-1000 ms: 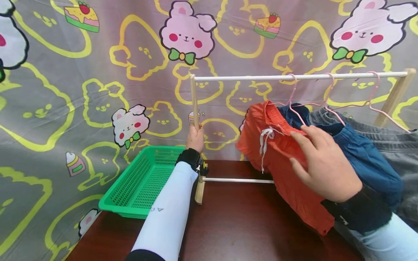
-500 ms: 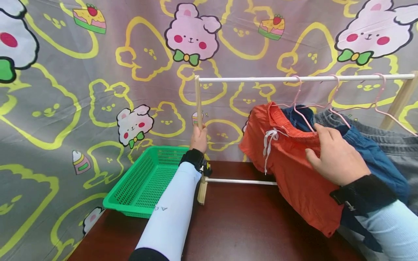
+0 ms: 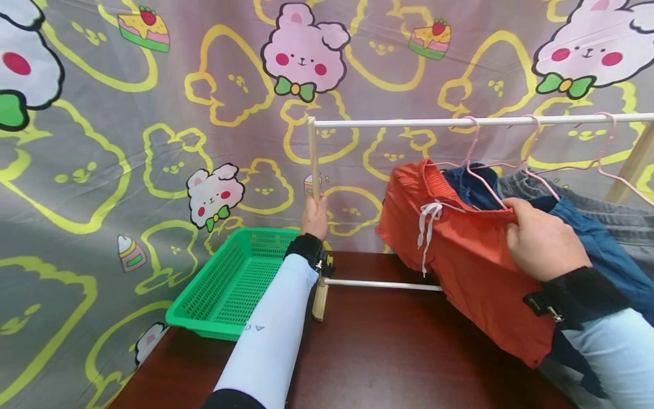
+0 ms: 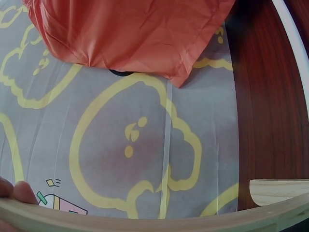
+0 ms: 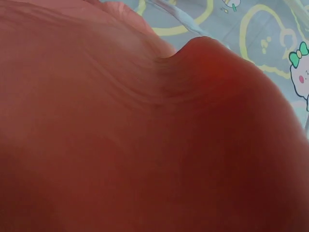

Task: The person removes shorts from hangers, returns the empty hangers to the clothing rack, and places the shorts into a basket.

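Note:
My left hand (image 3: pixel 314 220) grips the left wooden post (image 3: pixel 314 153) of a small clothes rack; its fingertips (image 4: pixel 23 192) show at the corner of the left wrist view. Orange shorts (image 3: pixel 470 255) with a white drawstring (image 3: pixel 430 211) hang from a pink hanger (image 3: pixel 479 170) on the white rail. With thumb and fingers, my right hand (image 3: pixel 549 241) pinches their waistband at the hanger's near end. The hand's close skin fills most of the right wrist view. Behind the orange pair hang blue shorts (image 3: pixel 587 227), partly hidden by my hand.
Grey bottoms (image 3: pixel 620 218) hang farther right on another pink hanger (image 3: pixel 603 150). Left of the rack, a green plastic basket (image 3: pixel 176 318) stands on the dark red-brown table (image 3: pixel 388 346). A lower white bar (image 3: pixel 383 283) crosses near the tabletop. A patterned curtain (image 3: pixel 245 113) forms the backdrop.
My right hand has moved from hovering open over the shorts to pinching the orange waistband at the hanger's end. The left hand keeps its grip on the post. The view has shifted slightly.

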Tool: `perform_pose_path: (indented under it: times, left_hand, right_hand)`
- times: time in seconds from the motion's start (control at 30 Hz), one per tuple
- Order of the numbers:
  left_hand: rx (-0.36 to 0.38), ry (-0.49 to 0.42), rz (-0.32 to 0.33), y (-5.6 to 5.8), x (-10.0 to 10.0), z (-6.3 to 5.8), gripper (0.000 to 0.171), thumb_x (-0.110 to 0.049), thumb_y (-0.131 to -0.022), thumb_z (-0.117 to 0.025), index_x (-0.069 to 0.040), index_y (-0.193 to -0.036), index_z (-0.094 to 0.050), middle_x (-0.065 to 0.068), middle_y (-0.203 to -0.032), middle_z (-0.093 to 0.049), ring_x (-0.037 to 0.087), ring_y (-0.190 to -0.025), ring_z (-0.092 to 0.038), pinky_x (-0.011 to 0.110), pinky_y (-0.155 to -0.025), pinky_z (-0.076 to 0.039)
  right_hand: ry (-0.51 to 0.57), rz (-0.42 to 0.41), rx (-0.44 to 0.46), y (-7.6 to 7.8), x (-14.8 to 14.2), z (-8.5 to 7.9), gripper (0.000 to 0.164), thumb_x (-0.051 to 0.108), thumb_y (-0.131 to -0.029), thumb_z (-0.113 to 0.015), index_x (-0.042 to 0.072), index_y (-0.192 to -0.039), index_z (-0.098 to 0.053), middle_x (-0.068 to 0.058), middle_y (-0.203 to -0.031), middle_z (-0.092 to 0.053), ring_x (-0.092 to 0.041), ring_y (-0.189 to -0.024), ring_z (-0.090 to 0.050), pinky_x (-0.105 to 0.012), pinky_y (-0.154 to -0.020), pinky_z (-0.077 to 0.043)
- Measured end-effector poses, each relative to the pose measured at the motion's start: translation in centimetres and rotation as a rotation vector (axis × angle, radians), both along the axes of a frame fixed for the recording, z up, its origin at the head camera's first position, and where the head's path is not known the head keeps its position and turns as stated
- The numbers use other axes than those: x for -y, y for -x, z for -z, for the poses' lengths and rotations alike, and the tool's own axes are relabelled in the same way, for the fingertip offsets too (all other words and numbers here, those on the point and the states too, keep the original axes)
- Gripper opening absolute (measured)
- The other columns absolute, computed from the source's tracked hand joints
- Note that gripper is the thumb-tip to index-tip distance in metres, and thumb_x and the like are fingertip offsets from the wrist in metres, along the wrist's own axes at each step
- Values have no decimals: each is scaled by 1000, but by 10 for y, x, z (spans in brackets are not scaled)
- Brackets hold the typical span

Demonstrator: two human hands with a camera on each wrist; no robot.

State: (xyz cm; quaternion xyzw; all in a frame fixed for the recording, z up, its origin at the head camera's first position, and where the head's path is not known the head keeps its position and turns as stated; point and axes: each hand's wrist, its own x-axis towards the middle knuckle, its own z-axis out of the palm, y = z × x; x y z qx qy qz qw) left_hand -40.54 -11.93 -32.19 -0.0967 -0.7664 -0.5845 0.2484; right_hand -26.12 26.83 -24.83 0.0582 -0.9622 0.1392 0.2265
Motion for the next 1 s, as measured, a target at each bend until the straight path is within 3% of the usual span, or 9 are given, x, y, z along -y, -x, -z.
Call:
perform_pose_path:
  times: [0.17, 0.4, 0.7, 1.0]
  left_hand:
    - [-14, 12, 8, 1, -2, 0, 26, -20, -111, -39, -1, -129, -43, 5, -90, -41, 23, -81, -44, 37, -79, -39]
    - [-3, 14, -10, 1, 1, -1, 24, -21, -110, -40, -4, -128, -44, 6, -93, -44, 24, -85, -47, 37, -82, -39]
    - [24, -4, 11, 0, 0, 0, 26, -24, -111, -38, -6, -129, -43, 5, -90, -40, 22, -77, -41, 34, -73, -36]
    - [17, 9, 11, 1, 0, -3, 25, -21, -111, -39, -4, -128, -44, 5, -89, -40, 23, -79, -42, 35, -76, -36]
  right_hand:
    - [13, 3, -46, -2, -3, 1, 46, 3, -95, -47, -4, -141, -44, -39, -114, -59, -41, -71, -61, -57, -58, -49]
    - [35, 6, -93, -3, -5, 0, 42, 4, -96, -48, -4, -137, -47, -39, -112, -59, -44, -73, -60, -65, -66, -49]
    - [40, 7, -146, -6, -7, -10, 42, 3, -95, -48, -4, -137, -47, -37, -111, -59, -45, -74, -59, -67, -68, -49]
    - [13, -46, -216, -8, -11, -18, 42, 2, -94, -45, -1, -136, -49, -34, -114, -59, -47, -78, -59, -65, -69, -45]
